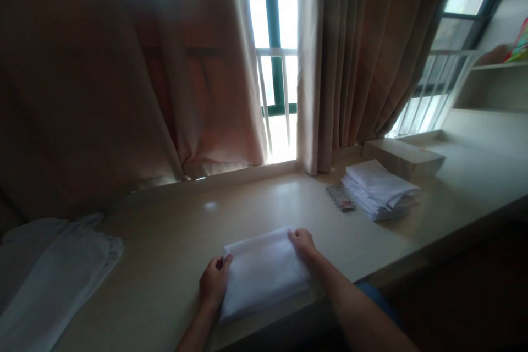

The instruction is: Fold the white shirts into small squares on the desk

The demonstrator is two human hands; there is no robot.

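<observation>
A folded white cloth (262, 275) lies flat near the front edge of the pale desk. My left hand (214, 281) is closed on its left edge, with the thumb on top near the far corner. At the far right corner, my right hand (302, 242) pinches the cloth between thumb and curled fingers. Farther right stands a stack of folded white cloths (377, 190). Loose, unfolded white fabric (61, 269) is heaped at the far left of the desk.
A small blurred item (341, 198) lies beside the stack. Behind it sits a pale box (402, 157). Brown curtains (363, 49) hang along the desk's back edge before a barred window (277, 93). Shelves (495, 85) rise at right. The desk (165, 231) drops off toward me.
</observation>
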